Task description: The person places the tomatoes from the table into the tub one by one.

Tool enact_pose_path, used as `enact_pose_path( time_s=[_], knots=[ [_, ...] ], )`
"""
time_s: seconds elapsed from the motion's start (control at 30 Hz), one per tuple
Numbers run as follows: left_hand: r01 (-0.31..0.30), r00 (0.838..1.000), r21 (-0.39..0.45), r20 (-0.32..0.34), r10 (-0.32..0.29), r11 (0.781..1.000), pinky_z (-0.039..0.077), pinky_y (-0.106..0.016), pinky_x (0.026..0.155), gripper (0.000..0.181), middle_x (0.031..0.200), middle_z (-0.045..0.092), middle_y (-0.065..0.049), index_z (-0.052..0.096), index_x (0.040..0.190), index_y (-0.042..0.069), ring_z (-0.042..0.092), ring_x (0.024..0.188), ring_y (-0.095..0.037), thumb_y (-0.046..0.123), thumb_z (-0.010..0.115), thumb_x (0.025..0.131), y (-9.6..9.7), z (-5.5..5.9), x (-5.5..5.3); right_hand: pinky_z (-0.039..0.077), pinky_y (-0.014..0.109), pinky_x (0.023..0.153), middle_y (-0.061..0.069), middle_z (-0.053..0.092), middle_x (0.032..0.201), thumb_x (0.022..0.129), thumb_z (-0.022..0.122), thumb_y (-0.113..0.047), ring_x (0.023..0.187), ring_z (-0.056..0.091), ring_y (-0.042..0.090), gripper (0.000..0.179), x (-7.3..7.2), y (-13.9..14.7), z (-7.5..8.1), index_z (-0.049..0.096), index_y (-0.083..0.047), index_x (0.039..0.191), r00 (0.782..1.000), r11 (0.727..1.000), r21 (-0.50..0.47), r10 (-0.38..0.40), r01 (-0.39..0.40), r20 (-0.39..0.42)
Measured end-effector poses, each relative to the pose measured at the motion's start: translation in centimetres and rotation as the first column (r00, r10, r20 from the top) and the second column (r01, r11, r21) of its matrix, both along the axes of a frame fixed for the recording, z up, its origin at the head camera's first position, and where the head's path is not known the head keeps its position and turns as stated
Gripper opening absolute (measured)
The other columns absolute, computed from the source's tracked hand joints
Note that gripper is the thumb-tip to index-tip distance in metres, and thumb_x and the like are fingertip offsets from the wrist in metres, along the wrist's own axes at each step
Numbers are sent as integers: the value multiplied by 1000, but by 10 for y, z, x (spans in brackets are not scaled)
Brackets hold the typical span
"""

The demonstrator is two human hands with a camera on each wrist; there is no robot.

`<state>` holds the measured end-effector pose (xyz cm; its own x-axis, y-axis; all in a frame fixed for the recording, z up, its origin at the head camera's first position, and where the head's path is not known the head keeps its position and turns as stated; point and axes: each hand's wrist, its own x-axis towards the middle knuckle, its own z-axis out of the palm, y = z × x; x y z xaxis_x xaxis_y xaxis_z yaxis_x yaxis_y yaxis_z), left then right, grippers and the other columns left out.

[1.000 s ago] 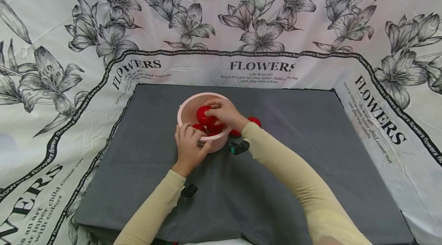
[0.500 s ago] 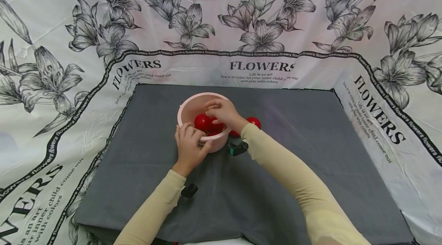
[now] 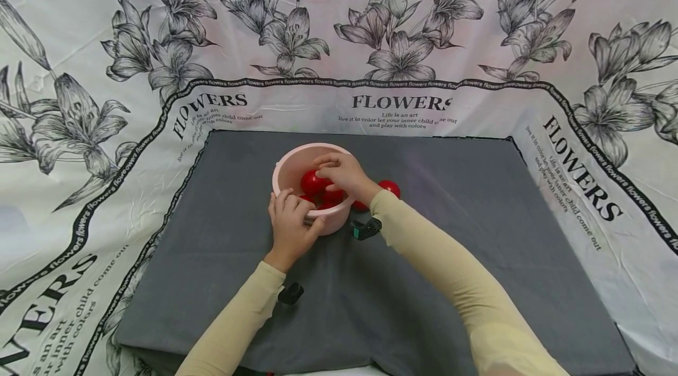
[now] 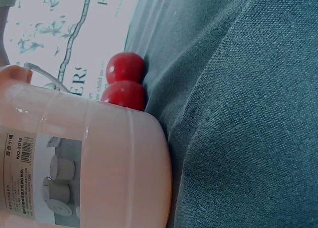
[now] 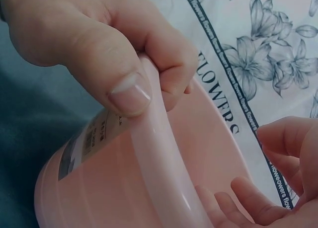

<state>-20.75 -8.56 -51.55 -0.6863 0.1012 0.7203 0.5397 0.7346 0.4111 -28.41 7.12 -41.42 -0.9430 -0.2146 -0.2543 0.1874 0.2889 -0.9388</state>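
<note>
A pink bucket [image 3: 335, 224] stands tilted slightly toward the head camera, a printed label [image 4: 40, 176] on its side. My left hand [image 3: 293, 224] grips its near rim, with the thumb outside and the fingers curled over the edge in the right wrist view. Over the bucket's right side hovers my right hand [image 3: 345, 175], its fingers loosely bent and nothing between them in the right wrist view. Several glossy red balls lie inside; the uppermost ball [image 3: 311, 182] shows just left of the right fingertips. The lower balls are partly hidden by the hands.
Outside the bucket, on its right, more red balls [image 3: 390, 188] rest on the grey cloth [image 3: 455, 188], partly behind the right wrist. A white flowered sheet [image 3: 296, 102] rises along the back and sides. A light handle [image 4: 47, 75] shows beside the bucket.
The upper red ball has left the right fingers and dropped into the bucket, shifting slightly among the others. Both hands have stayed nearly in place.
</note>
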Motion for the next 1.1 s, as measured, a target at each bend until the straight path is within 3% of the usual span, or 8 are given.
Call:
enact_pose_path(
  time_s=[0.3, 0.6, 0.87, 1.1],
  knots=[
    [1, 1000, 12, -21, -1, 1000, 24, -80, 109, 28, 94, 64, -15, 65, 85, 11, 52, 120, -38, 39, 59, 86, 2, 0, -2, 55, 55, 100, 17, 63, 138, 99, 62, -16, 129, 60, 41, 37, -4, 26, 18, 63, -9, 135, 999, 1000, -23, -21, 20, -34],
    [2, 1000, 10, -24, -1, 1000, 23, -80, 110, 29, 94, 64, -14, 66, 84, 11, 53, 120, -40, 39, 59, 85, 1, 0, -5, 52, 56, 103, 18, 51, 151, 101, 58, -13, 139, 53, 37, 45, -12, 93, 27, 52, -5, 144, 997, 995, -73, -76, 75, -18],
    [-3, 999, 21, -47, 4, 1000, 24, -80, 108, 27, 92, 63, -14, 65, 82, 11, 53, 119, -39, 37, 61, 84, -1, 0, -4, 50, 54, 106, 21, 48, 153, 102, 55, -15, 141, 50, 38, 48, -12, 150, 3, 47, -6, 149, 982, 981, -52, -186, 186, 5],
    [0, 999, 16, -37, 0, 1000, 24, -79, 109, 28, 93, 64, -13, 65, 83, 11, 54, 119, -39, 39, 59, 85, 2, 0, -1, 48, 55, 109, 21, 43, 158, 104, 54, -17, 145, 45, 41, 51, -9, 180, -23, 42, -6, 153, 966, 967, -19, -252, 254, 50]
  ],
)
